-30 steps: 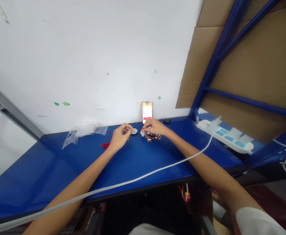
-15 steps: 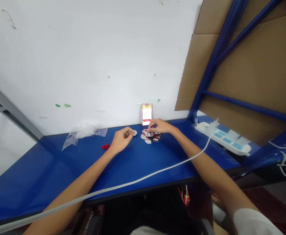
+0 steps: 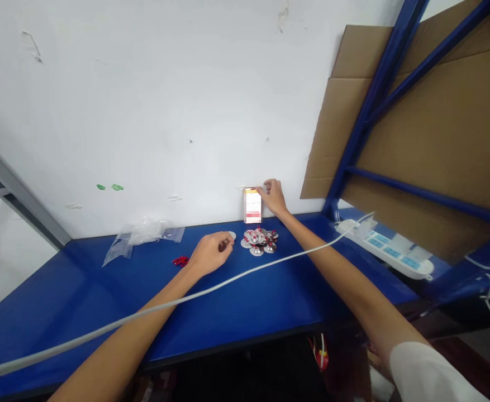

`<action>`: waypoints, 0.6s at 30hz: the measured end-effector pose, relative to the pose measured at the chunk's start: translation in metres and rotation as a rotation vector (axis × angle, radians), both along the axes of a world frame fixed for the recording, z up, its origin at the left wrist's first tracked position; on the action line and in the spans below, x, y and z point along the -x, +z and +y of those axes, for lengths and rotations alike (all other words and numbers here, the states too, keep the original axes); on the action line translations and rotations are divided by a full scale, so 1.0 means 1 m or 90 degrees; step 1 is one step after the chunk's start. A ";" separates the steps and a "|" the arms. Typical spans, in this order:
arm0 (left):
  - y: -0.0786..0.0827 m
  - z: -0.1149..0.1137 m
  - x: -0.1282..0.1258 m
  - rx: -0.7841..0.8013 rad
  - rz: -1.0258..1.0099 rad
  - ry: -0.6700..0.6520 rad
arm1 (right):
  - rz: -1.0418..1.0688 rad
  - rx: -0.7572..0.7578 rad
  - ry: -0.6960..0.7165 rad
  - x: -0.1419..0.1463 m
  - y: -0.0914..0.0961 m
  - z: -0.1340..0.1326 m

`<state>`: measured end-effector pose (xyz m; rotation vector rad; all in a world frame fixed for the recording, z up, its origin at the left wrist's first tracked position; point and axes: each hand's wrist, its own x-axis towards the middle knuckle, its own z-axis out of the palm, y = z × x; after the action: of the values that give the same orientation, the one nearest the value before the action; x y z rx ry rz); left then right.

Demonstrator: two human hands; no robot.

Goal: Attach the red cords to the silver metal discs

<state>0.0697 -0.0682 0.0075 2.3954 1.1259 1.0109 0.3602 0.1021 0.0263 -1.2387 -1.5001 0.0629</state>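
My left hand (image 3: 212,252) hovers low over the blue table with its fingers curled together. Whatever is between the fingertips, if anything, is hidden. A pale round disc (image 3: 232,235) shows just behind those fingers. To the right of it is a pile of shiny metal discs (image 3: 260,241) with red bits among them. My right hand (image 3: 275,198) is raised above the pile, fingers apart. Its thumb side is at the upper right edge of a lit phone (image 3: 252,206) that stands upright against the wall. Whether it touches the screen is hard to tell.
A small red bundle (image 3: 181,261) lies left of my left hand. Crumpled clear plastic bags (image 3: 144,233) rest near the wall. A white power strip (image 3: 385,248) is at the right, and a white cable (image 3: 211,289) hangs across the view in front of my arms.
My right hand has left the disc pile and moved up to the phone. My left hand's fingers have curled in more, beside the pale disc. The view has tilted slightly upward.
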 end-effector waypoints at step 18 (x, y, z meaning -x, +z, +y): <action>0.000 -0.003 0.001 -0.074 0.108 0.014 | 0.018 -0.063 0.087 -0.012 -0.016 0.017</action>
<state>0.0689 -0.0716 0.0073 2.6084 1.1828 0.9187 0.3722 0.1196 0.0107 -1.0521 -1.5437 0.0950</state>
